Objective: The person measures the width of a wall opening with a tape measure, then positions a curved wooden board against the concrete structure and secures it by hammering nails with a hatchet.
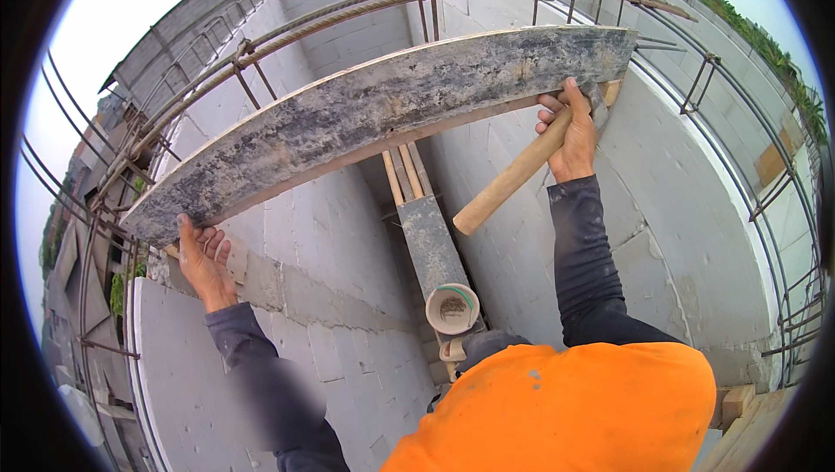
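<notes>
Wood fills the right hand, closed round one hammer, its fingertips also against the right end of the board. The left hand seems to pinch the board's left end, thumb on the face, though the fingers' contact is partly hidden. This single board crosses the gap on the far side, between the two nearest walls. It looks stiff, fairly heavy and more gritty than slippery, best held at both ends. Nearer, below: one plank, one bucket.
</notes>
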`<state>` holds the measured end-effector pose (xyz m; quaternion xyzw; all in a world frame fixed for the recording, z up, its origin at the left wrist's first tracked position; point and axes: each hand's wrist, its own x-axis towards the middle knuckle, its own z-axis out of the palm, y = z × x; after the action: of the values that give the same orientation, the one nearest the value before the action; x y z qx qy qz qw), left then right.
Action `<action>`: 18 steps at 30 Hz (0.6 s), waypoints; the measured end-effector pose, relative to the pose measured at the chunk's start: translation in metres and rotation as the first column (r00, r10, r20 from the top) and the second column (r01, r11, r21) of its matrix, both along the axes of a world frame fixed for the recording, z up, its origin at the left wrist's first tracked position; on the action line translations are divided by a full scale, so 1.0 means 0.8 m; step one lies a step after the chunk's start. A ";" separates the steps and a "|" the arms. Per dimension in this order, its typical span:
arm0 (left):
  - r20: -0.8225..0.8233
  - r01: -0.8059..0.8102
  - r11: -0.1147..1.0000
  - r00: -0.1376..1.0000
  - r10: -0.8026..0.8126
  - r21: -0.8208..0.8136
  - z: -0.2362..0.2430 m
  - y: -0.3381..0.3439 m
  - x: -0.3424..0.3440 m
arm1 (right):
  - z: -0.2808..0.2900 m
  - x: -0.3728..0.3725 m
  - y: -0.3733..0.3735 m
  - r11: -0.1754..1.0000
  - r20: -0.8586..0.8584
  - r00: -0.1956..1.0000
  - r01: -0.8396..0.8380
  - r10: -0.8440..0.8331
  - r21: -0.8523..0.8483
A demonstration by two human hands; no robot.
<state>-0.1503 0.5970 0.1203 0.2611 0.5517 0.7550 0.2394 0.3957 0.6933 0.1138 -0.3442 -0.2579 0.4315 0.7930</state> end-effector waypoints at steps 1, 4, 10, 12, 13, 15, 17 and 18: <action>0.005 -0.009 1.000 1.000 0.009 0.002 -0.001 0.002 0.000 | 0.000 -0.001 0.001 1.000 -0.015 1.000 0.005 -0.004 0.016; 0.022 -0.013 1.000 1.000 0.012 0.007 -0.001 0.002 0.000 | -0.005 -0.005 0.000 0.997 -0.077 0.997 0.032 -0.027 0.064; 0.063 -0.003 0.999 0.998 0.000 0.036 -0.005 0.009 -0.005 | -0.053 -0.031 -0.026 0.996 -0.090 0.996 0.036 -0.029 0.077; 0.069 0.010 0.999 0.998 -0.014 0.047 -0.002 0.008 0.001 | -0.091 -0.051 -0.046 1.000 0.146 0.989 0.014 -0.012 -0.014; 0.068 0.019 0.998 0.997 -0.023 0.062 0.002 0.000 0.005 | -0.114 -0.062 -0.056 0.997 0.299 0.954 -0.008 0.029 -0.072; 0.081 -0.040 0.996 0.996 0.034 0.080 -0.002 -0.023 0.008 | -0.140 -0.098 -0.085 0.966 0.523 0.823 -0.112 0.222 -0.234; 0.127 -0.152 0.985 0.982 0.141 0.084 -0.031 -0.054 0.003 | -0.153 -0.113 -0.100 0.853 0.638 0.573 -0.264 0.514 -0.450; 0.175 -0.153 0.984 0.975 0.135 0.091 -0.061 -0.053 0.007 | -0.178 -0.115 -0.118 0.740 0.628 0.393 -0.311 0.671 -0.597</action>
<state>-0.1445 0.5548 0.0711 0.1681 0.5069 0.8175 0.2156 0.3040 0.5987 -0.0286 -0.5551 -0.5937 0.4824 0.3266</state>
